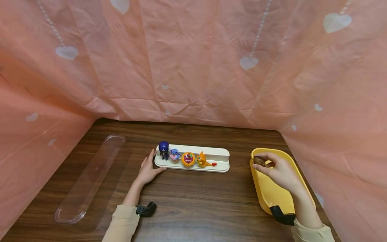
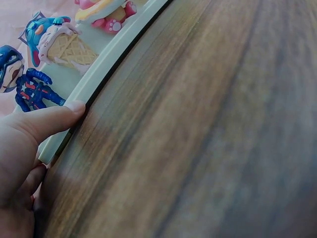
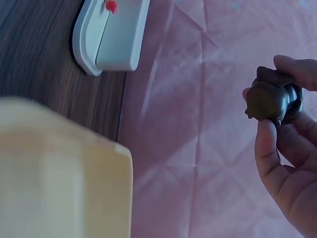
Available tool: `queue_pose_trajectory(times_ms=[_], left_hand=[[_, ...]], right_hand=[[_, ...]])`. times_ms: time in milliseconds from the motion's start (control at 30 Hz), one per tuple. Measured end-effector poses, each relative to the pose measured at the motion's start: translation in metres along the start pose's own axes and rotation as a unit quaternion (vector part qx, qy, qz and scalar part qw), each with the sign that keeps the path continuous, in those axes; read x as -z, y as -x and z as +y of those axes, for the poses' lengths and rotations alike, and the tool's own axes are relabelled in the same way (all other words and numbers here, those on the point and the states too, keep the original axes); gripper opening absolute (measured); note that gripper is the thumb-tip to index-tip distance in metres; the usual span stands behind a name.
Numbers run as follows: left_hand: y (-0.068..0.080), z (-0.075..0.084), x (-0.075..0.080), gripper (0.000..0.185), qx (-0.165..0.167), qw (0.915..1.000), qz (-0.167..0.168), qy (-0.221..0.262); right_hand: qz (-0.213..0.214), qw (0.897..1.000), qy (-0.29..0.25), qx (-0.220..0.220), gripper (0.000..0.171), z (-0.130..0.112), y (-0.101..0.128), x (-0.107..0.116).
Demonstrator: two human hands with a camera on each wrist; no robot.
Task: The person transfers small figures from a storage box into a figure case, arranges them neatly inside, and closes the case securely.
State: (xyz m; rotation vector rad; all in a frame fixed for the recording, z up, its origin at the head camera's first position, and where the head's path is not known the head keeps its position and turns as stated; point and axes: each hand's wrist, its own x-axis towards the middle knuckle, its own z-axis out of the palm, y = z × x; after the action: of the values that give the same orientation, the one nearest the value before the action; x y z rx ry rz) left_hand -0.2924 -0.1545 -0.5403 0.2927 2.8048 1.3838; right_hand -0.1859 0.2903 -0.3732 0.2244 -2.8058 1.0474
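A white display stand [image 1: 222, 167] with a raised back step lies on the table. Along it stand a dark-blue helmeted figurine [image 1: 164, 150], a blue figurine on an ice-cream cone [image 1: 175, 155], a round orange figurine with a pink middle [image 1: 188, 159] and an orange cat-like figurine [image 1: 202, 159] with a red-tipped tail. My left hand [image 1: 147, 170] spans the stand's left end with its fingers extended, the thumb touching the front edge. Over the far left rim of a yellow bin [image 1: 281, 197], my right hand [image 1: 279, 170] pinches a small dark-brown figurine [image 3: 267, 100] between thumb and fingers.
A long clear plastic cover [image 1: 90, 181] lies on the left of the wooden table [image 1: 196, 205]. Pink cloth [image 1: 193, 67] with white hearts hangs behind and on both sides. The bin stands near the table's right edge.
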Motion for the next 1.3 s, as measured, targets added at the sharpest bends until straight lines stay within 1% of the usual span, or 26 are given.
queue_pose_trajectory(times_ms=[167,267,500,733,867,1033,1200,1300], left_hand=[[0.000,-0.001,0.000,0.103,-0.005,1.0000,0.004,-0.007],[0.000,-0.002,0.000,0.103,-0.007,0.9999,0.008,-0.008],[0.000,-0.002,-0.001,0.102,-0.008,0.9999,0.011,-0.003],[0.000,-0.001,-0.001,0.102,-0.010,0.9999,0.011,-0.002],[0.000,-0.001,0.000,0.102,-0.009,0.9999,0.006,-0.005],[0.000,-0.001,0.000,0.102,-0.003,1.0000,0.000,-0.001],[-0.001,-0.002,0.000,0.102,-0.001,1.0000,-0.005,0.000],[-0.001,-0.003,0.000,0.102,-0.003,1.0000,-0.006,0.000]], right_hand=[[0.006,0.999,-0.022,-0.027,0.033,-0.003,-0.002,-0.009],[0.010,0.999,-0.030,-0.030,0.036,-0.005,-0.003,-0.014],[0.015,0.998,-0.051,-0.018,0.036,-0.005,-0.006,-0.026],[0.013,0.994,-0.108,-0.007,0.041,-0.010,-0.011,-0.041],[0.007,0.992,-0.126,-0.005,0.038,-0.012,-0.015,-0.051],[0.005,0.989,-0.147,-0.024,0.035,-0.010,-0.023,-0.069],[0.013,0.981,-0.185,-0.050,0.035,-0.007,-0.032,-0.086],[0.021,0.978,-0.197,-0.069,0.036,-0.006,-0.034,-0.094]])
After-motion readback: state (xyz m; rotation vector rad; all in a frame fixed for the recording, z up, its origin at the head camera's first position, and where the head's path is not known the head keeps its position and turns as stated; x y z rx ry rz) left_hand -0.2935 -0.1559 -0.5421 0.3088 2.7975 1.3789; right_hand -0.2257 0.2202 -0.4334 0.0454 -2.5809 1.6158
